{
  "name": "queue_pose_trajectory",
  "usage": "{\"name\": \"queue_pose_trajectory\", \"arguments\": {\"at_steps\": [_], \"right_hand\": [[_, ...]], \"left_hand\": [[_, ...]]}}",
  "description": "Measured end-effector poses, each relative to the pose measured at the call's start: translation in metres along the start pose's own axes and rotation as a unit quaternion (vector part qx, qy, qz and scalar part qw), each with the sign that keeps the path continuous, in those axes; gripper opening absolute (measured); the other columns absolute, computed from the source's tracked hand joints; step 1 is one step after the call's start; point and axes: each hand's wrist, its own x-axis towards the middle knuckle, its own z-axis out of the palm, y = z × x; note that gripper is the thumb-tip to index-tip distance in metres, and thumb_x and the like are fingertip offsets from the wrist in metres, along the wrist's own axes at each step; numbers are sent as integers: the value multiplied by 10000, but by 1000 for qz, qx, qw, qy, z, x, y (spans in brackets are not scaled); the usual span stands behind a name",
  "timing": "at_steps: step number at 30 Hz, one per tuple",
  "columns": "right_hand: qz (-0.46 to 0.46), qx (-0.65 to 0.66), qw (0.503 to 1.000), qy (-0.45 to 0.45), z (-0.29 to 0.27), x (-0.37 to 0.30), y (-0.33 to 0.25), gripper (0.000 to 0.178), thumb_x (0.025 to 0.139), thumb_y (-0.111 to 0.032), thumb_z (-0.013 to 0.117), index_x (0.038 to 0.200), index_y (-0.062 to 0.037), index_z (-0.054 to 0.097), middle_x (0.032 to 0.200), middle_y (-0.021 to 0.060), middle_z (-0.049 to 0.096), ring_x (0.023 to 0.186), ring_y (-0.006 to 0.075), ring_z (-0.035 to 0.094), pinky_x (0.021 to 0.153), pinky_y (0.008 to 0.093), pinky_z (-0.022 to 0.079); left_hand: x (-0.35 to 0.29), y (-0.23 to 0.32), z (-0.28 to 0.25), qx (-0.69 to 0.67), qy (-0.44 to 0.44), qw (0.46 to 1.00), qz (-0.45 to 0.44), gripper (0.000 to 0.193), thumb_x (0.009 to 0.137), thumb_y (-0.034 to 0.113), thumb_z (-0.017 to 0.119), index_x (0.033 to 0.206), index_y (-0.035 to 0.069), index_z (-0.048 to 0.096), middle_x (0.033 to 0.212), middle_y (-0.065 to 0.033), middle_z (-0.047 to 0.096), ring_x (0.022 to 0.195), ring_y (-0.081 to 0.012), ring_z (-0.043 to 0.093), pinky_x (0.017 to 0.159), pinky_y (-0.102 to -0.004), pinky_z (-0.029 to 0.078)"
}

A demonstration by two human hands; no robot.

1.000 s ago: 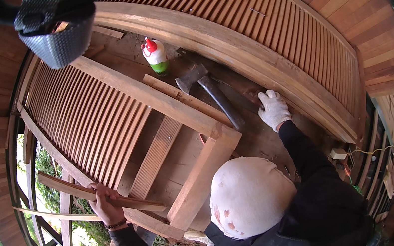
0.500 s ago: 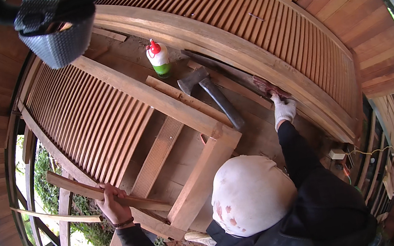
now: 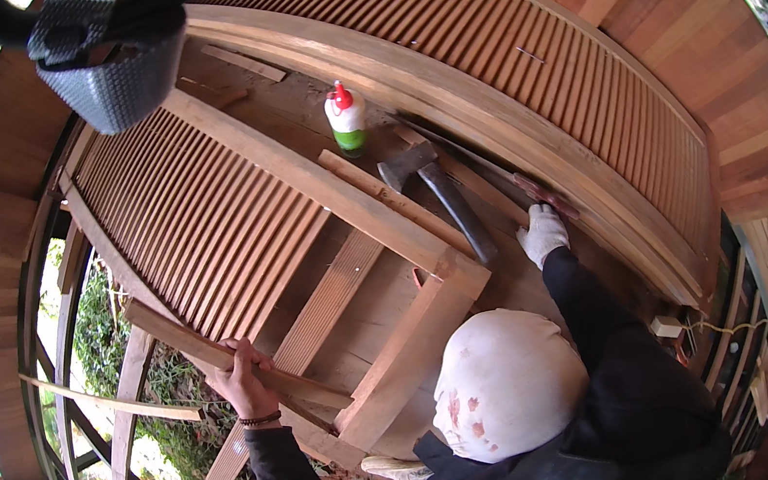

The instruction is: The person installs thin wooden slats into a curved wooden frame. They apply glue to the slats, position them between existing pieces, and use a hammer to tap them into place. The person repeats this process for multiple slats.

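My left hand (image 3: 245, 382), bare with a bracelet at the wrist, is closed around a brown wooden strip (image 3: 171, 331). The strip slants over the frame opening and the lower end of a slatted panel (image 3: 196, 227). On the right, my right hand (image 3: 542, 235) wears a white glove. Its loosely bent fingers are open beside the reddish-brown handle (image 3: 544, 194) of a long, dark, narrow tool, probably a handsaw, lying along the far panel's thick rail. Whether the fingertips touch that handle is hard to tell. A hatchet-like tool (image 3: 441, 195) with a dark handle lies left of this hand.
A squeeze bottle (image 3: 347, 119) with a red cap and green lower part stands beyond the hatchet-like tool. A second slatted panel (image 3: 515, 55) stretches across the back. Loose boards (image 3: 333, 296) lie around the wooden frame. A yellow cord (image 3: 730, 326) runs at right.
My right hand has drawn back from the reddish-brown handle, toward me and slightly left. My left hand still grips the strip. The whole view has shifted a little.
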Motion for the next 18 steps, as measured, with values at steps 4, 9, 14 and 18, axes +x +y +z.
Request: {"name": "queue_pose_trajectory", "arguments": {"at_steps": [4, 9, 14, 18], "right_hand": [[-42, 20, 985, -165, -26, 19, -20, 533, 847, -313, 762, 1190, 36, 552, 1224, 294, 646, 1194, 436, 626, 1009, 504, 511], [4, 241, 961, -133, -9, 24, 19, 194, 894, -223, 606, 984, -51, 617, 790, 185, 699, 708, 395, 698, 666, 487, 567], [173, 620, 672, -366, -121, -24, -44, 110, 952, -246, 613, 893, -174, 554, 577, -54, 419, 360, 73, 360, 330, 275, 243], [190, 716, 606, -290, -105, -67, -59, 150, 1041, -264, 564, 991, -124, 587, 689, -3, 537, 465, 99, 489, 414, 267, 398]], "left_hand": [[-1, 10, -4, -15, 20, 1000, -8, 110, 941, 60, 670, 974, 76, 567, 717, -17, 540, 554, -124, 518, 509, -279, 474], [3, 13, -2, -48, 14, 998, -25, 118, 940, 73, 702, 920, 74, 585, 701, -19, 554, 551, -122, 522, 515, -266, 456], [-1, 30, -9, -47, 19, 999, -17, 95, 942, 85, 710, 967, 54, 625, 709, -16, 579, 567, -121, 551, 520, -261, 458], [-5, 29, 12, -47, -14, 998, -31, 112, 948, 104, 688, 1030, 42, 643, 731, -11, 581, 576, -123, 563, 540, -273, 482]]}}
